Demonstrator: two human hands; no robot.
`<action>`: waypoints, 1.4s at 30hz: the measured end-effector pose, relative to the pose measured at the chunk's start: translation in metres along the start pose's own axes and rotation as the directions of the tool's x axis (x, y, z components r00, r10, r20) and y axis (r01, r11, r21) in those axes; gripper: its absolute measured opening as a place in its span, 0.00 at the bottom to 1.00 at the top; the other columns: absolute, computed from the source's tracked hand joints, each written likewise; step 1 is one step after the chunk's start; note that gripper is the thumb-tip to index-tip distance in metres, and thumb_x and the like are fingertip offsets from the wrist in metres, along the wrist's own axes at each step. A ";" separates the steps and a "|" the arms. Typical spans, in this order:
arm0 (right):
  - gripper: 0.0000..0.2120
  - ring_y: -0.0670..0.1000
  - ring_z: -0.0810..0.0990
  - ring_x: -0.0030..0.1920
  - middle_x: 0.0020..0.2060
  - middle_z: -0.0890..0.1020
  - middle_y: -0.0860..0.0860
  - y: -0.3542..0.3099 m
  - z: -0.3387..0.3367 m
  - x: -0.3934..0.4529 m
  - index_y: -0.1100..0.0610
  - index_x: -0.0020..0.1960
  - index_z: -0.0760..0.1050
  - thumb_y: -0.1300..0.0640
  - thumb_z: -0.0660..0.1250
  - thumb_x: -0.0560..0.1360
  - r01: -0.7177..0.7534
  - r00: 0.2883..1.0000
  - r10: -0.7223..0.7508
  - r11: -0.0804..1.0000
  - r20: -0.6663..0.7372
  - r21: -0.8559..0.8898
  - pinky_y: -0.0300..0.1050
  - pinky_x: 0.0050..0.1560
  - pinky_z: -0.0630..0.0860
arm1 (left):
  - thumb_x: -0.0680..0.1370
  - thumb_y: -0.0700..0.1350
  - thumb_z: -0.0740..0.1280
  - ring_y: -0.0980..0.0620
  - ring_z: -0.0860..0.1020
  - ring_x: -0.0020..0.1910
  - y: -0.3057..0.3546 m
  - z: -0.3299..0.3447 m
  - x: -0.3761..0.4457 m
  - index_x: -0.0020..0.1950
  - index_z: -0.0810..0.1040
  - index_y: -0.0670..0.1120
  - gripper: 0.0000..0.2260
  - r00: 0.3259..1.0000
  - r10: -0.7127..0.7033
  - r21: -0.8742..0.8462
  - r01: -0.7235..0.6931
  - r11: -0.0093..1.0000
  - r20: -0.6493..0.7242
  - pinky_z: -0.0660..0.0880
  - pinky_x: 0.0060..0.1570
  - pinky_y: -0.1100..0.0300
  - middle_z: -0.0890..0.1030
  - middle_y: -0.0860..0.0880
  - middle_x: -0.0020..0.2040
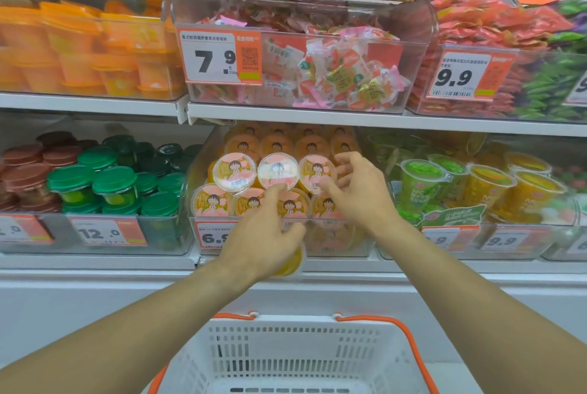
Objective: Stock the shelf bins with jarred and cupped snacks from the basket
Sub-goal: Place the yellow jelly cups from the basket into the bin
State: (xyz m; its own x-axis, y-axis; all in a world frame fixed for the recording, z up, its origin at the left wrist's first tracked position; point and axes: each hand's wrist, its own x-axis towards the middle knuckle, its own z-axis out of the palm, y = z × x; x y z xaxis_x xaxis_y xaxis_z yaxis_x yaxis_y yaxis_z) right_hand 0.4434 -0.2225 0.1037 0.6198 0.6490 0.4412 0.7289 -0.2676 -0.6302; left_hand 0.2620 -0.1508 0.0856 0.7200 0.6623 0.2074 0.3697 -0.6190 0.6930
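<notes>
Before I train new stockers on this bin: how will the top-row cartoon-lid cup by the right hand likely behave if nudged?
The cup perches on the lids of the row below, so it would probably slide or tip forward. Its film lid looks smooth, likely slippery. The right hand hovers by it with fingers spread, the left hand reaches alongside.

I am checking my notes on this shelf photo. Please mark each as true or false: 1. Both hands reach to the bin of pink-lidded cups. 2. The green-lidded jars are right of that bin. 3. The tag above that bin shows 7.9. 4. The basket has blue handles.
1. True: the left hand and the right hand are at the pink-lidded cups.
2. False: the green-lidded jars stand to the left of that bin.
3. True: the price tag reads 7.9.
4. False: the white basket has orange handles.
</notes>
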 end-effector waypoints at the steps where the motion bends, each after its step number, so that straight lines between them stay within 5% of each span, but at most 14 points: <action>1: 0.26 0.44 0.81 0.44 0.53 0.78 0.49 0.000 -0.002 0.000 0.54 0.67 0.71 0.49 0.74 0.73 -0.008 1.000 0.008 1.000 0.003 0.010 0.40 0.48 0.79 | 0.78 0.49 0.64 0.54 0.76 0.32 0.002 0.000 0.001 0.68 0.70 0.51 0.19 1.000 -0.014 -0.097 0.012 0.995 -0.025 0.79 0.46 0.46 0.77 0.52 0.28; 4: 0.25 0.44 0.80 0.46 0.52 0.78 0.48 0.000 -0.005 -0.002 0.53 0.66 0.72 0.47 0.74 0.73 -0.042 0.999 0.041 0.999 0.015 0.034 0.41 0.50 0.79 | 0.80 0.43 0.65 0.54 0.72 0.33 0.009 -0.001 0.005 0.44 0.81 0.37 0.11 0.992 -0.066 -0.356 0.024 0.934 -0.105 0.75 0.42 0.58 0.78 0.40 0.34; 9: 0.07 0.43 0.80 0.39 0.41 0.82 0.49 -0.018 -0.019 -0.008 0.52 0.48 0.77 0.50 0.70 0.77 0.091 0.989 -0.080 0.992 -0.122 0.083 0.36 0.41 0.75 | 0.81 0.45 0.64 0.52 0.74 0.34 0.019 -0.002 0.004 0.42 0.78 0.35 0.14 0.976 -0.087 -0.566 -0.043 0.823 -0.201 0.73 0.37 0.56 0.78 0.39 0.36; 11: 0.14 0.49 0.84 0.35 0.36 0.84 0.52 -0.032 -0.031 -0.009 0.55 0.45 0.78 0.43 0.67 0.78 -0.048 0.997 0.033 0.973 0.071 0.227 0.42 0.38 0.78 | 0.82 0.51 0.63 0.46 0.76 0.36 0.020 -0.002 0.001 0.42 0.77 0.41 0.15 0.951 -0.020 -0.536 -0.157 0.829 -0.310 0.75 0.37 0.51 0.79 0.45 0.36; 14: 0.27 0.57 0.85 0.39 0.42 0.85 0.59 -0.049 -0.051 -0.011 0.62 0.56 0.78 0.37 0.66 0.75 -0.490 0.719 0.155 0.804 0.677 0.336 0.48 0.38 0.81 | 0.80 0.58 0.60 0.49 0.76 0.38 0.020 -0.002 -0.003 0.45 0.76 0.47 0.15 0.892 0.133 -0.415 -0.328 0.849 -0.432 0.75 0.37 0.49 0.78 0.51 0.38; 17: 0.24 0.53 0.84 0.42 0.45 0.84 0.60 -0.051 -0.062 -0.017 0.65 0.60 0.78 0.50 0.71 0.71 -0.605 0.542 0.011 0.699 0.840 0.381 0.41 0.40 0.82 | 0.81 0.57 0.61 0.51 0.76 0.46 0.019 -0.002 -0.001 0.49 0.75 0.45 0.15 0.812 0.345 -0.235 -0.492 0.838 -0.470 0.74 0.45 0.54 0.77 0.51 0.45; 20: 0.17 0.52 0.86 0.41 0.42 0.84 0.58 -0.046 -0.064 -0.017 0.64 0.57 0.77 0.64 0.72 0.68 -0.663 0.611 0.016 0.557 0.791 0.501 0.42 0.43 0.84 | 0.80 0.55 0.65 0.51 0.72 0.61 0.019 0.001 0.004 0.59 0.72 0.44 0.15 0.764 0.456 -0.118 -0.560 0.820 -0.457 0.71 0.59 0.61 0.72 0.46 0.59; 22: 0.14 0.54 0.86 0.41 0.42 0.85 0.59 -0.040 -0.063 -0.013 0.63 0.55 0.74 0.68 0.71 0.70 -0.646 0.699 0.088 0.506 0.710 0.572 0.46 0.46 0.84 | 0.79 0.50 0.69 0.56 0.74 0.61 0.026 0.002 0.003 0.64 0.70 0.47 0.17 0.848 0.314 -0.222 -0.435 0.872 -0.427 0.75 0.57 0.63 0.72 0.49 0.62; 25: 0.08 0.56 0.85 0.41 0.43 0.85 0.61 -0.037 -0.063 -0.013 0.62 0.51 0.74 0.67 0.70 0.74 -0.576 0.767 0.128 0.567 0.629 0.588 0.51 0.45 0.84 | 0.79 0.44 0.70 0.59 0.80 0.51 0.038 0.003 0.002 0.59 0.75 0.49 0.10 0.934 0.092 -0.450 -0.251 0.857 -0.346 0.80 0.45 0.65 0.79 0.53 0.56; 28: 0.05 0.54 0.84 0.36 0.39 0.85 0.60 -0.033 -0.064 -0.013 0.61 0.47 0.76 0.63 0.72 0.75 -0.342 0.896 0.108 0.786 0.430 0.516 0.53 0.41 0.84 | 0.80 0.42 0.68 0.65 0.80 0.49 0.041 0.003 0.006 0.57 0.76 0.51 0.08 0.943 0.093 -0.482 -0.247 0.841 -0.320 0.77 0.43 0.69 0.81 0.56 0.55; 32: 0.06 0.56 0.86 0.34 0.38 0.85 0.57 -0.017 -0.060 -0.003 0.58 0.45 0.76 0.61 0.73 0.76 -0.229 0.973 0.198 0.900 0.118 0.372 0.62 0.46 0.83 | 0.82 0.45 0.63 0.59 0.67 0.70 0.030 0.006 0.019 0.73 0.69 0.48 0.19 0.919 0.299 0.005 -0.308 0.951 -0.255 0.64 0.70 0.63 0.71 0.52 0.71; 35: 0.06 0.55 0.86 0.35 0.38 0.86 0.56 -0.002 -0.054 0.002 0.59 0.43 0.75 0.62 0.71 0.76 -0.317 0.940 0.340 0.848 0.023 0.424 0.60 0.49 0.82 | 0.81 0.52 0.56 0.46 0.51 0.80 0.016 0.015 0.023 0.80 0.59 0.45 0.27 0.923 0.361 0.433 -0.273 0.859 -0.134 0.47 0.77 0.51 0.57 0.45 0.80; 39: 0.08 0.56 0.86 0.34 0.39 0.86 0.59 0.004 -0.049 0.002 0.63 0.38 0.77 0.64 0.72 0.74 -0.455 0.872 0.486 0.766 0.054 0.454 0.58 0.51 0.83 | 0.80 0.60 0.47 0.42 0.41 0.80 0.005 0.030 0.022 0.82 0.46 0.47 0.33 0.953 0.304 0.594 -0.251 0.764 0.012 0.40 0.78 0.43 0.45 0.43 0.82; 42: 0.16 0.51 0.85 0.31 0.27 0.83 0.56 0.001 -0.053 0.002 0.60 0.31 0.78 0.55 0.70 0.75 -0.410 0.912 0.404 0.904 0.068 0.119 0.50 0.51 0.81 | 0.81 0.61 0.44 0.42 0.41 0.80 0.000 0.032 0.025 0.82 0.43 0.47 0.33 0.950 0.312 0.628 -0.257 0.735 0.023 0.43 0.78 0.40 0.44 0.43 0.82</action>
State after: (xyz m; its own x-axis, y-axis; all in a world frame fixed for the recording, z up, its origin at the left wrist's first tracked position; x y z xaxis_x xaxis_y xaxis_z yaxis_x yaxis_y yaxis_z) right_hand 0.4613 -0.2589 0.1375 0.8402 0.5321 0.1044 0.3708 -0.4234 -0.8266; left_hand 0.2987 -0.1479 0.0687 0.8129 0.4259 0.3973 0.4555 -0.8900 0.0221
